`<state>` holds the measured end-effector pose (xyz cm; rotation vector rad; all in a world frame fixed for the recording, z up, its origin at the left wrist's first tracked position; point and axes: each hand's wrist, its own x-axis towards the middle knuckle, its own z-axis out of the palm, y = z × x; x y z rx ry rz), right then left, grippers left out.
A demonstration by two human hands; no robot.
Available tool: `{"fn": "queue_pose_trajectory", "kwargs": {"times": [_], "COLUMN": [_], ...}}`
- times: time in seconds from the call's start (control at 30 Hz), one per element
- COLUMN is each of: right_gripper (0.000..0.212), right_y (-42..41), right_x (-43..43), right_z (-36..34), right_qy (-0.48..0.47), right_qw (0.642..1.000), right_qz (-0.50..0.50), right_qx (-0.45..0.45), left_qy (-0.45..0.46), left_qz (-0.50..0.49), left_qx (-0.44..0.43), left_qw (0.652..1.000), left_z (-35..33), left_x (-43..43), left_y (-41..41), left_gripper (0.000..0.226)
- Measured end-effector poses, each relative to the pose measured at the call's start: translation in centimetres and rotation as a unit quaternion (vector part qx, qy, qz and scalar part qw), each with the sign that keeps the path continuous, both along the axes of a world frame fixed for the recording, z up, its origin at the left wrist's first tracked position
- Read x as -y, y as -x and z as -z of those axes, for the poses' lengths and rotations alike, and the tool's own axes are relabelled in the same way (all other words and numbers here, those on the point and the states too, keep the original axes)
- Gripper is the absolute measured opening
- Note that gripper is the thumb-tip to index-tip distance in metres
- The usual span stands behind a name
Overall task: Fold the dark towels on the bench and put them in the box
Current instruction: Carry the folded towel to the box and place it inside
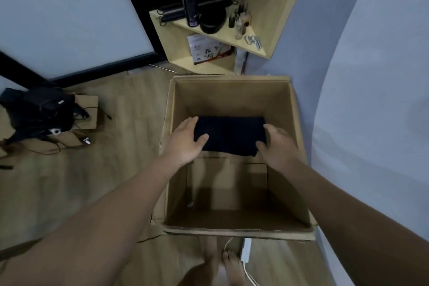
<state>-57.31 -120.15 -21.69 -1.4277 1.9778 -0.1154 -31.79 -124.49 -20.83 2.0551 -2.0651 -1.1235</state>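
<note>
A folded dark towel is low inside the open cardboard box, toward its far side. My left hand holds the towel's left edge, thumb on top and fingers along the side. My right hand grips the right edge with curled fingers and its thumb over the cloth. Whether the towel rests on the box floor or hangs just above it I cannot tell. The near half of the box floor is bare cardboard. The bench is out of view.
The box stands on a wooden floor, against a pale surface on the right. Behind it is a wooden shelf unit with bottles and small items. A black bag with cables lies at left. My bare feet and a white cable are below.
</note>
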Motion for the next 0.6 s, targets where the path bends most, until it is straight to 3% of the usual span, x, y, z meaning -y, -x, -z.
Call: {"fn": "queue_pose_trajectory", "kwargs": {"times": [0.17, 0.37, 0.5, 0.6], "right_gripper": [0.060, 0.056, 0.059, 0.059], "right_y": [-3.6, -14.1, -23.7, -31.4], "right_x": [-1.7, -5.9, -12.6, -19.6], "right_z": [-3.2, -9.1, -13.5, -17.0], "right_qy": [0.019, 0.087, 0.119, 0.147], "right_qw": [0.991, 0.947, 0.885, 0.817], "right_qz": [-0.132, -0.310, -0.446, -0.553], "right_qx": [-0.003, 0.011, 0.049, 0.069], "left_qy": [0.022, 0.095, 0.118, 0.134], "left_qz": [-0.005, -0.151, -0.287, -0.398], "left_qx": [0.029, 0.047, 0.091, 0.130], "left_qw": [0.999, 0.983, 0.946, 0.898], "left_z": [-4.1, -9.6, -13.2, -15.6], "left_x": [-5.4, -17.0, -28.4, -38.5], "left_y": [-1.2, -7.6, -13.6, -18.5], "left_gripper": [0.066, 0.062, 0.062, 0.062]}}
